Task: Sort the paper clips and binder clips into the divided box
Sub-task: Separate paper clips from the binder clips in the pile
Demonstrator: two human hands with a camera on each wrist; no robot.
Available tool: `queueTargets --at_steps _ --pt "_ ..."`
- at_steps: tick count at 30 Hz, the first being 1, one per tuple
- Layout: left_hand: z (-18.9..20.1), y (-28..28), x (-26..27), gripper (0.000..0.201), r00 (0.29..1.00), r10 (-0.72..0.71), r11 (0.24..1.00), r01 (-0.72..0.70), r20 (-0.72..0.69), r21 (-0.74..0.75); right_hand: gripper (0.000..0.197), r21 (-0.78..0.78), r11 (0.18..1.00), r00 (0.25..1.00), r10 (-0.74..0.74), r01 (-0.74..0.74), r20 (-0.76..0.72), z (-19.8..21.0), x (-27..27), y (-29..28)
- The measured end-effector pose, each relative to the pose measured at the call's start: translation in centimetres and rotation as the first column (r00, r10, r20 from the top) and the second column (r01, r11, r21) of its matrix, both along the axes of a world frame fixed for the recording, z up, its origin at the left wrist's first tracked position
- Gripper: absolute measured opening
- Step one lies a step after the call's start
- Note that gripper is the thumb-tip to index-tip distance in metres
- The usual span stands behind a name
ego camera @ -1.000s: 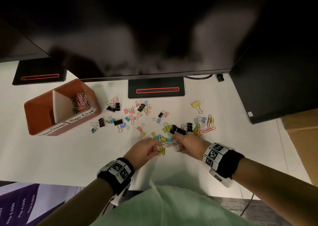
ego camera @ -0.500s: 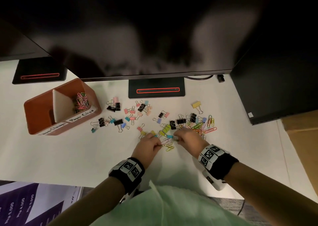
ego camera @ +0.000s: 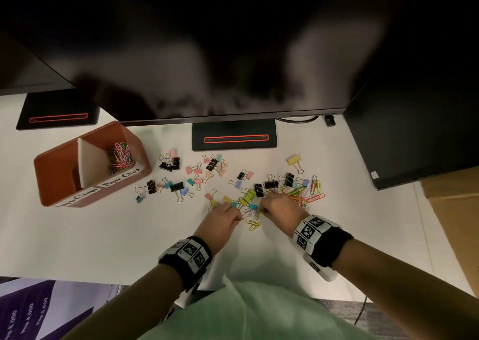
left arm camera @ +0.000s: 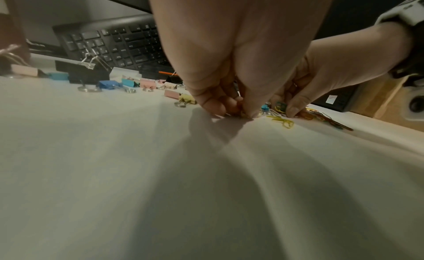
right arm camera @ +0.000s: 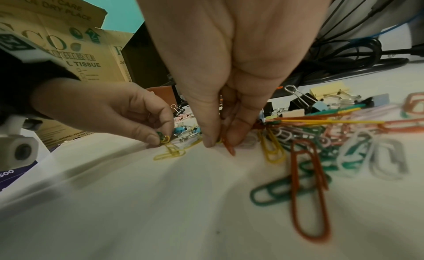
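A brown divided box (ego camera: 62, 174) stands at the left, with coloured paper clips (ego camera: 120, 155) in its right compartment. Binder clips (ego camera: 178, 185) lie scattered over the white table. A heap of paper clips (ego camera: 309, 193) lies at the right. My left hand (ego camera: 237, 218) pinches small green and yellow paper clips (right arm camera: 164, 138) just above the table. My right hand (ego camera: 263, 210) is close beside it at the heap's near edge. Its thumb and fingers pinch an orange paper clip (right arm camera: 229, 148) against the table. A yellow paper clip (ego camera: 252, 224) lies loose between the hands.
Monitor stands (ego camera: 234, 137) and dark screens rise behind the clips. A keyboard (left arm camera: 114, 44) sits beyond them. A cardboard carton (ego camera: 453, 223) stands off the table's right edge. Bare white table (ego camera: 103, 236) stretches in front of the box.
Both hands have stayed together at the near edge of the clips, picking. My left wrist has shifted to the right, and the black binder clips by my right hand lie slightly farther back.
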State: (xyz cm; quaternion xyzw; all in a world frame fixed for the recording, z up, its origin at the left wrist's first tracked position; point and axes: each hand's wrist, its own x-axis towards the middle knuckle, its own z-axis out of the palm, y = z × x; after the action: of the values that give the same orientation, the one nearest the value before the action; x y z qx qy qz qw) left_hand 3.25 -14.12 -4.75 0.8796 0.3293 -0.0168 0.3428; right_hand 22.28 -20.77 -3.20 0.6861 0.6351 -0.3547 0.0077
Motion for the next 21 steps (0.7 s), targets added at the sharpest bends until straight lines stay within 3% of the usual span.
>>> queueTargets --at_steps 7,15,21 --pt "0.4 -0.2 2.1 0.021 1.000 0.029 0.999 -0.029 -0.006 -0.022 0.024 -0.113 0.992 0.995 0.068 -0.060 0.070 -0.1 0.0 1.1" --pt "0.5 0.8 3.2 0.008 0.998 0.012 0.999 -0.010 -0.057 0.032 0.022 -0.150 0.984 0.989 0.111 -0.096 0.094 0.4 -0.1 1.7" --pt "0.2 1.0 2.7 0.005 0.991 -0.083 0.987 0.097 -0.104 0.129 0.028 -0.168 0.981 0.989 0.113 -0.096 0.095 0.8 0.1 1.3"
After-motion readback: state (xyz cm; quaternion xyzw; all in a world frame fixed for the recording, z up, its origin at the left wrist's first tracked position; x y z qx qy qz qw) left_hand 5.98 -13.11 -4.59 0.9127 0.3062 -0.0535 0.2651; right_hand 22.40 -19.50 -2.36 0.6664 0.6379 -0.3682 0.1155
